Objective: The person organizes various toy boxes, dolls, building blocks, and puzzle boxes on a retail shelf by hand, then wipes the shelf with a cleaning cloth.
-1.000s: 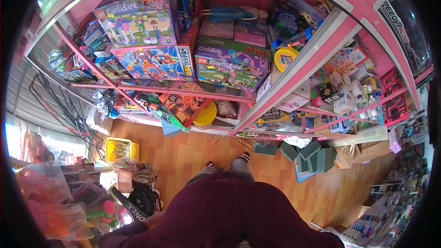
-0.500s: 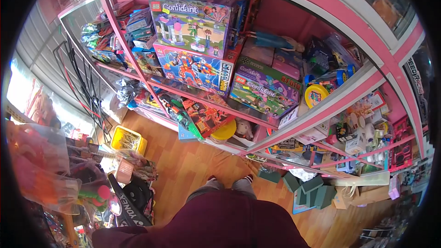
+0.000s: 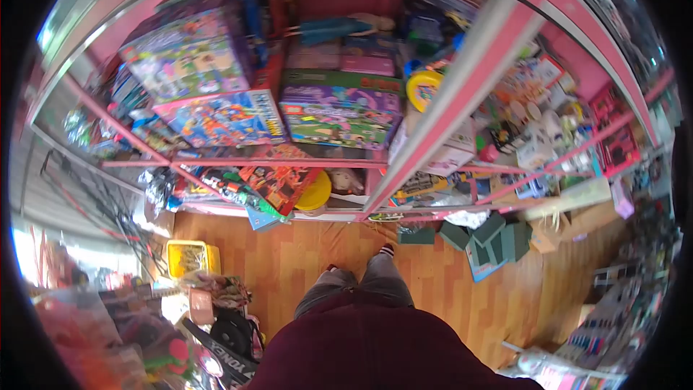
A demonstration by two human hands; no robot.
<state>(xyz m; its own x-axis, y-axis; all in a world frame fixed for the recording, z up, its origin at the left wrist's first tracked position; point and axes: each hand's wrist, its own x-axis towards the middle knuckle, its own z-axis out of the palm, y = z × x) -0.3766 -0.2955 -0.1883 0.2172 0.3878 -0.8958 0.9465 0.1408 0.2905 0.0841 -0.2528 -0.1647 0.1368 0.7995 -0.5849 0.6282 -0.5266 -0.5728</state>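
Neither of my hands shows; only my maroon top (image 3: pixel 368 347) and my legs in grey trousers (image 3: pixel 390 282) are visible below. In front of me stands a pink-framed display shelf (image 3: pixel 303 164) full of toys. A purple Confidant toy box (image 3: pixel 189 58) rests on a blue-and-red toy box (image 3: pixel 224 119) at its left. Another Confidant box (image 3: pixel 343 112) sits at the middle, with a doll in blue (image 3: pixel 336 29) lying behind it. A yellow round lid (image 3: pixel 422 90) is partly covered by the slanted shelf post.
Several dark green boxes (image 3: pixel 487 231) stand on the wooden floor (image 3: pixel 289 245) at the shelf's foot. A yellow basket (image 3: pixel 215 256) and a black YONEX bag (image 3: pixel 231 354) are at my left. Thin dark rods (image 3: pixel 108 206) lean behind the basket. Packed goods line the right side.
My view has turned to the right, so the shelf and its boxes appear farther left. One foot has stepped forward toward the shelf. More goods show at the lower right.
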